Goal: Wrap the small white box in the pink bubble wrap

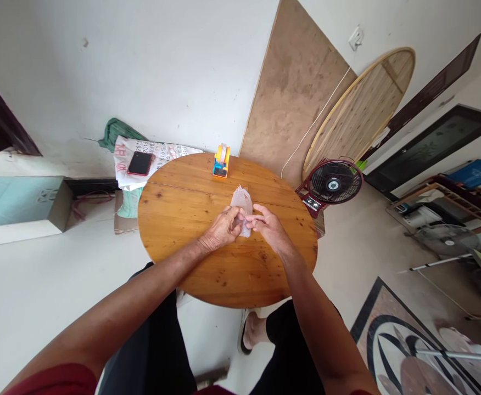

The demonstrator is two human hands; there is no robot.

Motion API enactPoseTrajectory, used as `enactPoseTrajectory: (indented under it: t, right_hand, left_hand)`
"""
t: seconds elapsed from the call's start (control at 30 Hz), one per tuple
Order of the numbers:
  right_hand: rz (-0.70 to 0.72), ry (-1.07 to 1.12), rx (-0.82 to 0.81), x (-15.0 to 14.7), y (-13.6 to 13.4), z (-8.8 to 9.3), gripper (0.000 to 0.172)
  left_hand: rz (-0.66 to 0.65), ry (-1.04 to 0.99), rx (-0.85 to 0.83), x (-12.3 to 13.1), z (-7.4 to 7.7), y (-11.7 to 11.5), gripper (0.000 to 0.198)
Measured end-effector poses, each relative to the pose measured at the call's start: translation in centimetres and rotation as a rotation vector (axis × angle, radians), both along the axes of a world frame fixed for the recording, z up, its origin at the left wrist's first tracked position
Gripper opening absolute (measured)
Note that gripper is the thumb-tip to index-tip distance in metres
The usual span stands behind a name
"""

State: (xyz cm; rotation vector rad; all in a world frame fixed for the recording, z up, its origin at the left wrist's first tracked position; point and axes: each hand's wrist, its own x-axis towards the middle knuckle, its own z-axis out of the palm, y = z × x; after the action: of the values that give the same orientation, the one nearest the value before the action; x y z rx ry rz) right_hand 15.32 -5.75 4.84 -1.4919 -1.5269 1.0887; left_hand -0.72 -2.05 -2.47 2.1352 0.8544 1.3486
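Observation:
A crumpled, translucent whitish plastic wrap, perhaps a small bag (241, 198), is between my two hands over the round wooden table (183, 203). My left hand (224, 226) pinches it near its middle, fingers bent and thumb pressed in. From the other side my right hand (267, 224) meets it with thumb and index finger closed at the same spot, its other fingers partly stretched. The fingertips almost touch each other. Whether anything lies inside the wrap cannot be made out. Beyond my hands, a yellow and blue tape dispenser (221, 162) stands near the table's far edge.
A phone (140, 163) lies on a white printed sack (166, 151) left of the table. A dark red fan (334, 184) stands close to its right edge. A brown board (292, 82) and a round wooden top (362, 104) lean on the wall behind.

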Motion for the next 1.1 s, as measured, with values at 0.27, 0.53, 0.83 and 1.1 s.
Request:
enactPoseTrajectory:
  t: [0.27,0.53,0.83,1.1]
  right_hand:
    - [0.087,-0.245,0.078,-0.3,0.2,0.1,0.059]
    - [0.093,-0.333,0.05,-0.6,0.1,1.0,0.068]
    - [0.129,-0.128,-0.086,0.5,0.5,2.9,0.075]
    - [0.25,-0.1,0.07,3.7,3.8,0.6,0.048]
  left_hand:
    - [0.101,0.014,0.033,0.1,0.3,0.2,0.026]
    - [0.081,0.006,-0.24,0.0,1.8,-0.2,0.021]
    - [0.173,0.625,-0.521,1.1,7.6,1.6,0.026]
    - [0.078,0.646,-0.529,0.9,7.1,2.6,0.017]
